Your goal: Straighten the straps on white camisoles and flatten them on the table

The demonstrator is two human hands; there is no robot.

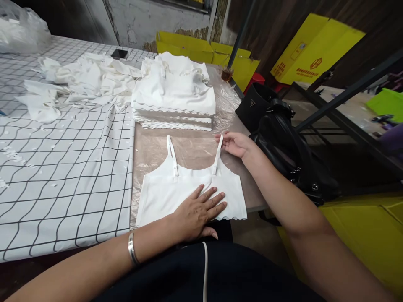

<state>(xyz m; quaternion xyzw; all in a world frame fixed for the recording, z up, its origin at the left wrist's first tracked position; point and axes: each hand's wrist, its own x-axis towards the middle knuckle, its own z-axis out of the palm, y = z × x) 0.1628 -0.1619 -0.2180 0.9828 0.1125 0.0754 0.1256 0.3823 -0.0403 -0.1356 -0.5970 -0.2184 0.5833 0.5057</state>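
A white scallop-edged bra top [163, 193] lies flat in front of me, its straps toward the far side. My left hand [197, 209] rests on its lower right part, fingers spread and palm down. At the far end of the right strap [218, 154] is my right hand [234, 144], with its fingertips at the strap, which looks drawn straight. The left strap [171, 153] lies in a loose loop. Just beyond is a stack of similar white tops [176, 98].
A loose heap of white garments [91, 82] lies on the checked cloth [69, 167], near a phone [119, 54]. Black bags [280, 138] sit close on the right, beside a slanting metal bar [349, 90]. A glass of brown drink [227, 74] stands beyond the stack. Yellow boxes [315, 50] are behind.
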